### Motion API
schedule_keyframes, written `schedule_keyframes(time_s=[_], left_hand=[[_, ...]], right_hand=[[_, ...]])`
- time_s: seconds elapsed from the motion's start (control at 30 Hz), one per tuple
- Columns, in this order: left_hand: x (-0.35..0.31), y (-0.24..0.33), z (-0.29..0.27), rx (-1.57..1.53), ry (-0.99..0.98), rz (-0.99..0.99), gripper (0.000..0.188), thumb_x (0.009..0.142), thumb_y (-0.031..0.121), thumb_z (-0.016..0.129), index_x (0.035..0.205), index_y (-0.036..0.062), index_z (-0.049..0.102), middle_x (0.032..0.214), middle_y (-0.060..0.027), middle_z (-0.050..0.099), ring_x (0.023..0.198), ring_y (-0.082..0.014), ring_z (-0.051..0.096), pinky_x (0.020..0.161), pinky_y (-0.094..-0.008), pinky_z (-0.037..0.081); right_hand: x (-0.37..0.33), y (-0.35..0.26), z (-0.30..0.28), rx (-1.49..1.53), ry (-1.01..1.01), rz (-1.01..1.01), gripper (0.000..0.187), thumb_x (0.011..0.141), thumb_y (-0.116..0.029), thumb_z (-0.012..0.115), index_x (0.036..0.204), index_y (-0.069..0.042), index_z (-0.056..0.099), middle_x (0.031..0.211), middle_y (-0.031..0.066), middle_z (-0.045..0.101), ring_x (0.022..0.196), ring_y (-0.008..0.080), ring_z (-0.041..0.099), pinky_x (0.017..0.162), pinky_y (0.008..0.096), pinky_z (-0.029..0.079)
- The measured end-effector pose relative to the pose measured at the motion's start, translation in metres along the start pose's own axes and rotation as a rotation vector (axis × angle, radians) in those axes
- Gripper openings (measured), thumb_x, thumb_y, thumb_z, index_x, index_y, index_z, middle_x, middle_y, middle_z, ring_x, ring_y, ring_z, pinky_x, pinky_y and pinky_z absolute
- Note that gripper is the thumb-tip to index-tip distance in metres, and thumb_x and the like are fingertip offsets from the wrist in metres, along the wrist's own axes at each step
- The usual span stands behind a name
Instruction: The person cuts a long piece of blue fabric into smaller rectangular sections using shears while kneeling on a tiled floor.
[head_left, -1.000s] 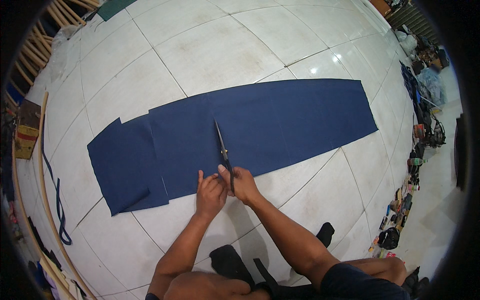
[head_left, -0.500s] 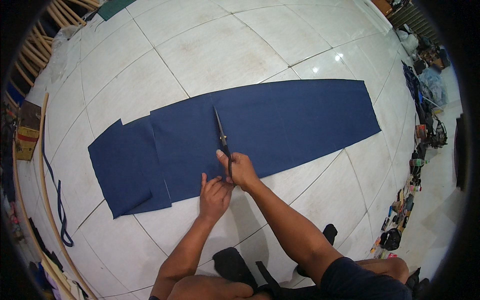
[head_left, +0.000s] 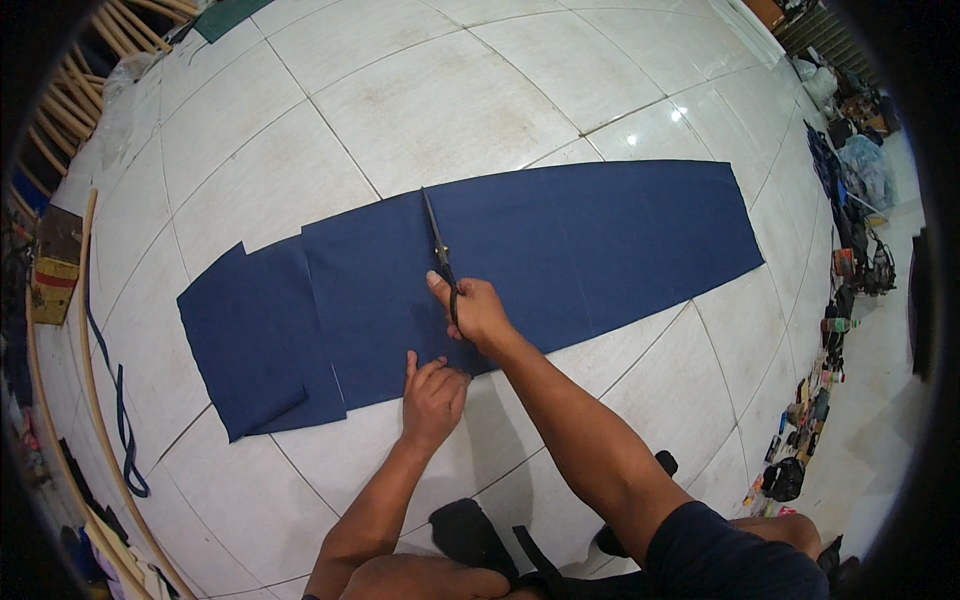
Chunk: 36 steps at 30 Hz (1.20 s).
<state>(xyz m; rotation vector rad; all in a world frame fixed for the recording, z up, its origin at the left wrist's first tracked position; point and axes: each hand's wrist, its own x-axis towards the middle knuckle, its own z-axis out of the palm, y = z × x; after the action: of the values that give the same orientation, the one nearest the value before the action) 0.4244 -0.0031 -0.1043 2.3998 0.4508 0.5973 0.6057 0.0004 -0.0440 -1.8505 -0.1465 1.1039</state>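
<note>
In the head view, the right hand (head_left: 474,310) has moved farther away than it was a second ago. It holds the black handles of the scissors (head_left: 437,235), with its fingers closed around them. The scissors' tip was over the middle of the blue cloth (head_left: 640,240) then, and now it is at the far edge. The left hand (head_left: 434,402) has stayed by the near edge of the cloth, so there is a bigger gap between the hands. One of its fingers sticks out and the others are bent; I cannot tell if they pinch the cloth.

The cloth lies in the middle of the white floor (head_left: 440,130), with its near left corner folded over. The right arm hides a bit of its near edge. On the left are a blue strap (head_left: 126,440), a long bent stick (head_left: 86,300) and a box (head_left: 57,270). A green sheet (head_left: 228,14) is far left. A clear bag (head_left: 866,168) and lots of small things are on the right.
</note>
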Motion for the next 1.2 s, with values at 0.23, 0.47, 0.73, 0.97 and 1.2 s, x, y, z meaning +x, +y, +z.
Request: schedule_keyframes(time_s=[0.23,0.47,0.73,0.97,1.2], left_hand=[[-0.004,-0.003,0.0,0.034,-0.002,0.032,0.012,0.082,0.011,0.076,0.093,0.0096,0.071,0.102,-0.006,0.066,0.113,-0.0297,0.061,0.117,-0.0643,0.027],[0.002,0.007,-0.012,0.045,0.054,0.026,0.031,0.077,0.019,0.076,0.105,0.0096,0.069,0.116,-0.0125,0.062,0.117,-0.0331,0.057,0.115,-0.0582,0.031],[0.069,0.032,-0.096,0.035,-0.404,0.193,0.031,0.081,0.022,0.076,0.107,0.0065,0.07,0.111,-0.0123,0.066,0.11,-0.0317,0.061,0.098,-0.0448,0.046],[0.12,0.07,-0.124,0.507,-0.942,0.103,0.052,0.084,0.036,0.077,0.125,0.0071,0.066,0.125,-0.0175,0.062,0.119,-0.0347,0.057,0.103,-0.0465,0.043],[0.114,0.118,0.05,0.238,-0.594,0.053,0.058,0.091,0.034,0.071,0.139,0.0057,0.057,0.151,-0.0233,0.044,0.146,-0.0396,0.035,0.123,-0.0519,0.022]], right_hand=[[-0.012,-0.019,-0.021,0.002,-0.095,-0.039,0.053,0.092,-0.054,0.071,0.078,-0.005,0.058,0.062,0.0012,0.05,0.054,0.0106,0.052,0.048,0.0267,0.046],[-0.112,-0.033,-0.198,-0.642,-0.175,-0.009,0.064,0.091,-0.066,0.066,0.085,-0.003,0.062,0.063,0.0044,0.056,0.056,0.0147,0.059,0.048,0.0304,0.046],[-0.251,0.031,-0.353,-0.531,0.027,0.161,0.061,0.093,-0.064,0.063,0.085,-0.003,0.059,0.062,0.005,0.055,0.055,0.0165,0.06,0.051,0.032,0.048],[-0.253,0.253,-0.347,-0.321,-0.018,-0.089,0.047,0.094,-0.039,0.071,0.116,0.002,0.064,0.111,0.0149,0.068,0.106,0.0195,0.06,0.092,0.0388,0.048],[-0.236,0.216,-0.277,0.095,-0.157,0.195,0.055,0.095,-0.042,0.07,0.127,0.001,0.061,0.116,0.0136,0.068,0.108,0.0222,0.061,0.095,0.0389,0.048]])
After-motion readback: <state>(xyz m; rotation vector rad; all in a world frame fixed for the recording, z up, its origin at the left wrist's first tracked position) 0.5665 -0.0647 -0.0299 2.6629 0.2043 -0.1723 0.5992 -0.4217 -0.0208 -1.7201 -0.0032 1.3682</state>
